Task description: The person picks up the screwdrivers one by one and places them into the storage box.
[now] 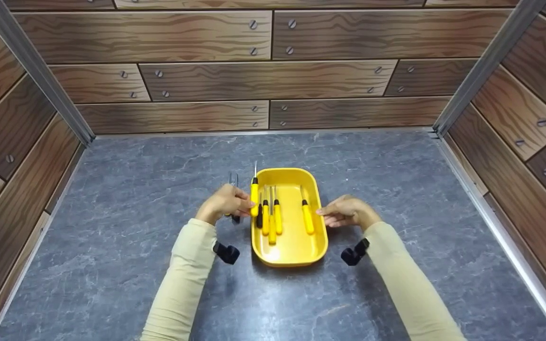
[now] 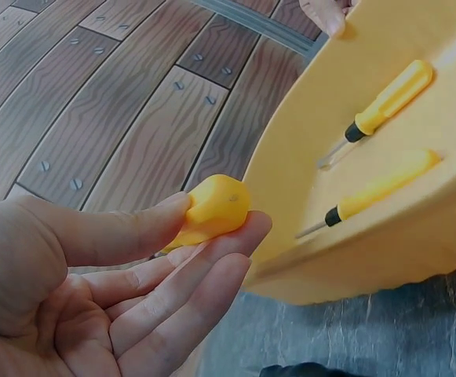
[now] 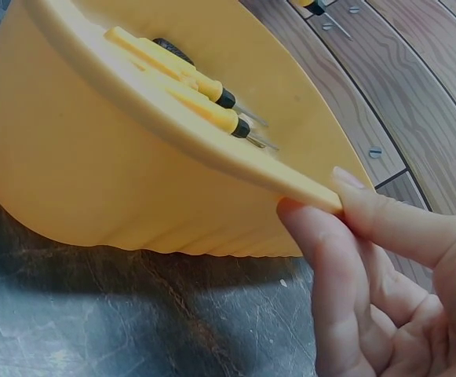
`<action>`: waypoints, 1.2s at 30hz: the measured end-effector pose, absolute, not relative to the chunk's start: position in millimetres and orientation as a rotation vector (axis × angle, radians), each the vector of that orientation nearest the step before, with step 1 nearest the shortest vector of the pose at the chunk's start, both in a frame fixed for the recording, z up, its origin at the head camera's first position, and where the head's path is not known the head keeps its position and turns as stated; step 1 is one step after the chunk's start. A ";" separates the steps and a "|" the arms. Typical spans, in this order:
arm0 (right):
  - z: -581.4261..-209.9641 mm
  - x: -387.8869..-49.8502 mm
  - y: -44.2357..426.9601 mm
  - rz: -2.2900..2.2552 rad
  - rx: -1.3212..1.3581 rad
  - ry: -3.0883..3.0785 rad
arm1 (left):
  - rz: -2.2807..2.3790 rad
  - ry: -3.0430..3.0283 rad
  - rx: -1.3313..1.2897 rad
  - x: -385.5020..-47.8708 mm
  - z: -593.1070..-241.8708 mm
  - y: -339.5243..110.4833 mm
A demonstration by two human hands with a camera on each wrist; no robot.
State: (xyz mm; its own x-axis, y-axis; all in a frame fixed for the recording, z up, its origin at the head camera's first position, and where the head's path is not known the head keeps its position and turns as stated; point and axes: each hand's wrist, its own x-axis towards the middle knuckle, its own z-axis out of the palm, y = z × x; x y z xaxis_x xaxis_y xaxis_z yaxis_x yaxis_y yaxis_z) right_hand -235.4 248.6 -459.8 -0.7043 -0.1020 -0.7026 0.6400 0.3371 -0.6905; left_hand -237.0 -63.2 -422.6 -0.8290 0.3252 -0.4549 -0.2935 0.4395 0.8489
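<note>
The left hand (image 1: 228, 202) (image 2: 125, 275) pinches a yellow-handled screwdriver (image 1: 254, 192) (image 2: 216, 206) between thumb and fingers, over the left rim of a yellow tray; its shaft points toward the back wall. The right hand (image 1: 349, 210) (image 3: 377, 267) pinches the right rim of the tray (image 1: 289, 258) (image 3: 133, 188). Inside the tray, several yellow-handled screwdrivers (image 1: 277, 218) and a black-handled one (image 1: 259, 219) lie in a group at the left. Another yellow-handled screwdriver (image 1: 307, 219) (image 2: 396, 94) lies apart from them near the right wall.
Beside the left hand, partly hidden by it, tools with metal shafts (image 1: 236, 180) lie on the grey marbled table (image 1: 135, 189). Wood-patterned walls (image 1: 206, 80) with metal edge strips stand at the back and both sides. Each wrist wears a black camera (image 1: 227, 253).
</note>
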 end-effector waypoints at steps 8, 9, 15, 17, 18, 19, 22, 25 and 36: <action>-461.1 -235.3 248.3 -1.431 0.468 1.932 | 1.381 2.143 0.052 -236.5 -421.5 -58.2; -461.3 -235.2 248.3 -1.430 0.467 1.931 | 1.385 2.143 0.054 -236.3 -421.6 -57.9; -461.0 -234.8 248.7 -1.430 0.465 1.932 | 1.420 2.116 0.066 -235.7 -423.8 -55.5; -460.7 -234.5 248.9 -1.431 0.463 1.932 | 1.435 2.102 0.065 -235.8 -424.7 -54.3; -460.5 -234.4 249.0 -1.430 0.462 1.933 | 1.439 2.100 0.066 -235.7 -424.9 -53.7; -460.5 -234.4 249.1 -1.429 0.461 1.935 | 1.439 2.100 0.060 -235.7 -424.9 -53.2; -461.2 -234.6 249.3 -1.426 0.462 1.938 | 1.435 2.102 0.050 -235.6 -424.7 -51.4; -462.0 -235.0 248.7 -1.422 0.457 1.938 | 1.427 2.106 0.042 -235.6 -423.8 -49.6; -462.7 -236.9 248.3 -1.406 0.466 1.947 | 1.414 2.110 0.054 -236.5 -424.9 -43.7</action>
